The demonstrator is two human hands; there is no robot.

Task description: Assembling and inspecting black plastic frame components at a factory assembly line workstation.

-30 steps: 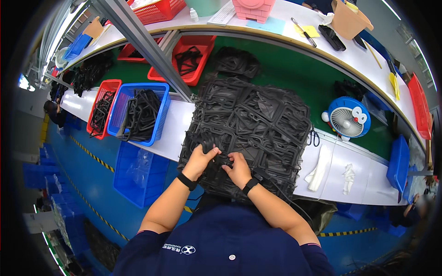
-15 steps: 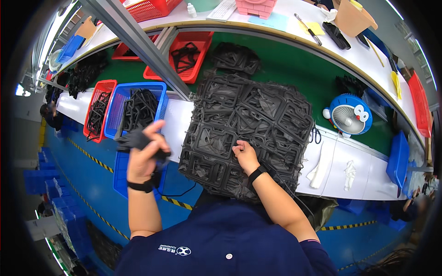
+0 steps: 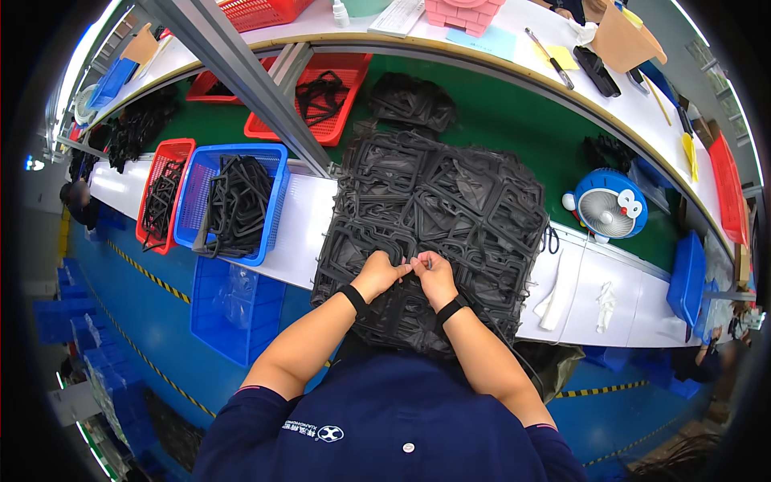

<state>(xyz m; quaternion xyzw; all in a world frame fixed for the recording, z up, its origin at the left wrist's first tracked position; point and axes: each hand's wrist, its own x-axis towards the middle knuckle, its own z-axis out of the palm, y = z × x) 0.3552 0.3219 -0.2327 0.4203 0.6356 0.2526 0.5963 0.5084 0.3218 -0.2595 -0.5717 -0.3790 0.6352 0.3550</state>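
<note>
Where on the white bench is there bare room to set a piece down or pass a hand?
Bare white bench lies between the blue basket and the black rubber sheet, and again right of the sheet near the white gloves. It is crowded under both hands, left hand and right hand, and in the full baskets.

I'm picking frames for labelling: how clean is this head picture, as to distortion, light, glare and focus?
Head view: strong fisheye, so the table edge and metal post bow, and the corners are black. Light is even and bright, shadows soft. Mild glare on the white shelf. The left hand and right hand on the black mat are sharp; things at the rim are small and smeared.
</note>
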